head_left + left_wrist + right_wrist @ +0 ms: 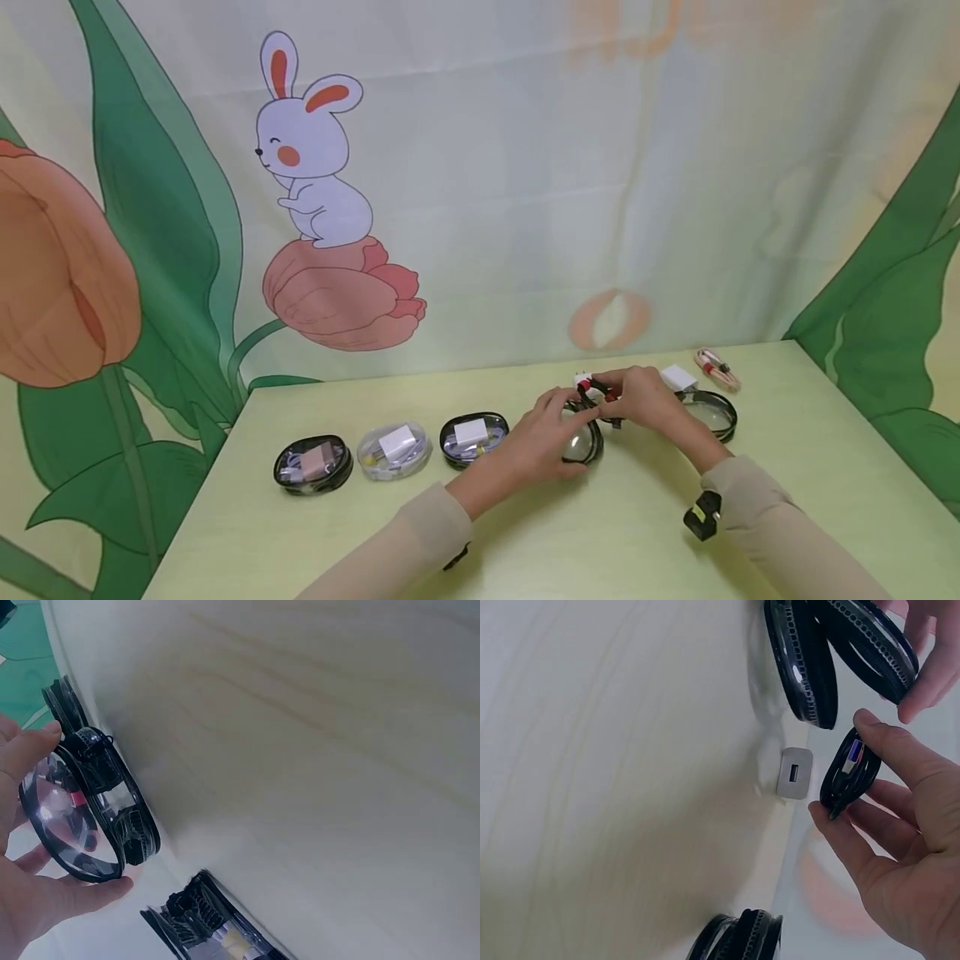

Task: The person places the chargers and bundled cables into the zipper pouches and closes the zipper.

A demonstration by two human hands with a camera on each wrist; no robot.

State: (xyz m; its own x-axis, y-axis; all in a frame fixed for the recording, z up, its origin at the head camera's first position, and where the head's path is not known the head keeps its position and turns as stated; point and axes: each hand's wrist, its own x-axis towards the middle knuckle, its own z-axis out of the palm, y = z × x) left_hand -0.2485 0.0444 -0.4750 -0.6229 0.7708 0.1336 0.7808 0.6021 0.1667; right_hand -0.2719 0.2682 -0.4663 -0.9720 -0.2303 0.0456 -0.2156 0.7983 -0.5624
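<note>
My left hand (534, 443) grips a small oval case (581, 442) with clear faces and black zip trim. Its lid stands lifted from the base in the left wrist view, thumb and fingers at the rim of the clear lid (64, 825). Beside it, my right hand (643, 395) pinches a coiled black cable (847, 780) between thumb and fingers. A USB plug (853, 754) shows in the coil, and red bits show on it in the head view. Just behind the cable, a white charger plug (795, 772) sits on the table.
Left of my hands, a row holds a black-trimmed case (313, 465), a white-trimmed case (393, 450) and another black-trimmed case (472, 437), each with a charger inside. Toward the right lie a black-trimmed case (720, 415), a white charger (679, 378) and a pink cable (716, 369).
</note>
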